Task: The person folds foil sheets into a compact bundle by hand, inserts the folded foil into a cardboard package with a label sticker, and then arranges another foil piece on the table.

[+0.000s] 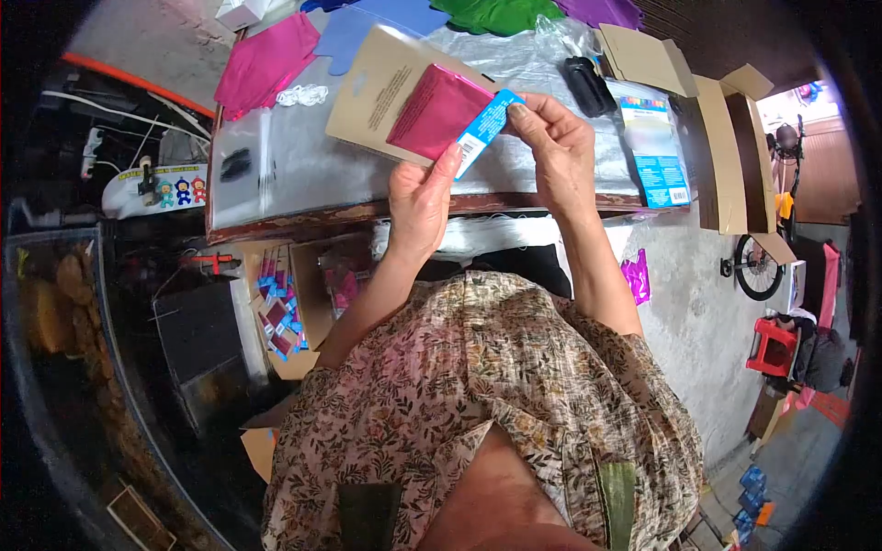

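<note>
Both hands hold up a flat package over the table: a tan printed card with a shiny pink folded packet on it and a blue label strip along the near end. My left hand pinches the lower corner by the label's barcode, thumb on top. With thumb and fingers, my right hand grips the upper corner of the blue label. The card tilts up to the left, its far end over the table's plastic cover.
Pink foil pieces and green foil lie across the table. On the right are a black object, a blue printed pack and an open cardboard box. Below left, a carton holds several blue-labelled packs.
</note>
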A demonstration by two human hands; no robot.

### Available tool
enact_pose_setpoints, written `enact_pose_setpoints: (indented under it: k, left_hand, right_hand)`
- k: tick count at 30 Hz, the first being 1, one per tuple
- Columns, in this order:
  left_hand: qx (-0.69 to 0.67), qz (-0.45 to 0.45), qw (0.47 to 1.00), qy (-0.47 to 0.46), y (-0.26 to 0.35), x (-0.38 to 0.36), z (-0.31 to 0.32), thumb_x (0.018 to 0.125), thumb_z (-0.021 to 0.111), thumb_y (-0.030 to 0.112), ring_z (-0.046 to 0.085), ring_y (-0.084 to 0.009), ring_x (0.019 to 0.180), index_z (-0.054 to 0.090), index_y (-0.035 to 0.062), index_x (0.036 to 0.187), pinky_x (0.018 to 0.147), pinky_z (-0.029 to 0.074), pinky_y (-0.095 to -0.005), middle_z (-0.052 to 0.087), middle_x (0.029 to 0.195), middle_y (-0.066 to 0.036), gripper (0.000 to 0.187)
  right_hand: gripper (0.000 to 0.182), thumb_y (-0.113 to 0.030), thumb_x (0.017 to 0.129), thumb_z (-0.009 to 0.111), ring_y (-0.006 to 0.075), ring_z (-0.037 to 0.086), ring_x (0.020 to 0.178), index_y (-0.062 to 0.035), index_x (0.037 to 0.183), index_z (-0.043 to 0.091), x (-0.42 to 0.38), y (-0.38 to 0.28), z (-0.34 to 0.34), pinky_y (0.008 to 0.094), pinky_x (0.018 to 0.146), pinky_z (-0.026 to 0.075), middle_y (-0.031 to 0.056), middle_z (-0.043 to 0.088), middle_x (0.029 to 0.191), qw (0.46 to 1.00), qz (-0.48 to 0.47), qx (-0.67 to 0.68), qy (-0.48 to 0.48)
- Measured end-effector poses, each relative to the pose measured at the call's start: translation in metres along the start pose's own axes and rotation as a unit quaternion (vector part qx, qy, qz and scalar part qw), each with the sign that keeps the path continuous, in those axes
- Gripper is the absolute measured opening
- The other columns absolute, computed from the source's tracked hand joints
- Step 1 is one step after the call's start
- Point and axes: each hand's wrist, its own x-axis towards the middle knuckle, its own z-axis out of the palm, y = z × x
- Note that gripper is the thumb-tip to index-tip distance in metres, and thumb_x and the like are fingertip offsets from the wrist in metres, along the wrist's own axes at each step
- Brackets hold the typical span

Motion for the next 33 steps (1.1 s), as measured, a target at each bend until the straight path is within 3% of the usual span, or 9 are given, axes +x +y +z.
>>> enact_pose_setpoints:
  k: [6,12,18,25,30,33]
  left_hand:
    - [0.153,0.032,0.987,0.024,-0.004,-0.010,-0.002,0.099,0.061,0.015,0.060,-0.0092,0.100,0.064,-0.0001,0.120,0.089,0.047,-0.0268,0.068,0.111,-0.002,0.026]
    - [0.257,0.048,0.964,0.036,-0.001,-0.017,-0.004,0.099,0.061,0.016,0.059,-0.0075,0.093,0.066,-0.0001,0.115,0.081,0.047,-0.0253,0.068,0.106,-0.002,0.023]
    - [0.260,0.047,0.964,0.034,0.004,-0.016,-0.006,0.099,0.062,0.015,0.059,-0.0067,0.088,0.068,-0.0004,0.110,0.077,0.047,-0.0244,0.069,0.100,-0.001,0.020]
    - [0.277,0.051,0.958,0.050,-0.003,-0.017,-0.012,0.096,0.065,0.015,0.057,-0.0056,0.081,0.070,0.0003,0.105,0.071,0.047,-0.0239,0.068,0.091,0.001,0.018]
    - [0.293,0.040,0.954,0.044,-0.003,-0.018,-0.010,0.095,0.066,0.015,0.056,-0.0053,0.078,0.070,0.0007,0.105,0.067,0.046,-0.0238,0.067,0.087,0.002,0.017]
    - [0.269,0.036,0.961,0.047,-0.003,-0.018,-0.008,0.095,0.067,0.014,0.056,-0.0052,0.078,0.070,0.0006,0.105,0.067,0.046,-0.0237,0.067,0.087,0.003,0.017]
  right_hand:
    - [0.018,-0.008,0.091,0.069,0.0137,0.067,0.079,0.0043,0.103,0.069,-0.001,0.004,-0.005,0.0278,0.078,0.054,0.0085,0.072,0.088,0.999,0.027,-0.027,0.018]
    - [0.016,-0.012,0.091,0.069,0.0131,0.067,0.076,-0.0001,0.101,0.070,0.001,0.009,-0.017,0.0274,0.077,0.055,0.0065,0.072,0.086,0.990,0.124,0.074,-0.008]
    - [0.018,-0.014,0.093,0.067,0.0117,0.067,0.080,-0.0020,0.105,0.070,0.000,0.016,-0.013,0.0280,0.077,0.055,0.0048,0.072,0.092,0.982,0.138,0.122,-0.040]
    - [0.023,-0.011,0.093,0.065,0.0104,0.067,0.082,-0.0003,0.113,0.069,-0.005,0.019,-0.009,0.0275,0.076,0.055,0.0044,0.072,0.098,0.983,0.138,0.118,0.013]
    - [0.023,-0.008,0.092,0.063,0.0096,0.067,0.082,0.0008,0.113,0.069,-0.009,0.012,-0.003,0.0250,0.073,0.055,0.0057,0.072,0.099,0.986,0.119,0.110,0.030]
    - [0.018,-0.003,0.090,0.065,0.0102,0.068,0.074,0.0021,0.107,0.070,-0.010,0.008,0.002,0.0230,0.067,0.057,0.0070,0.073,0.092,0.983,0.119,0.119,0.068]
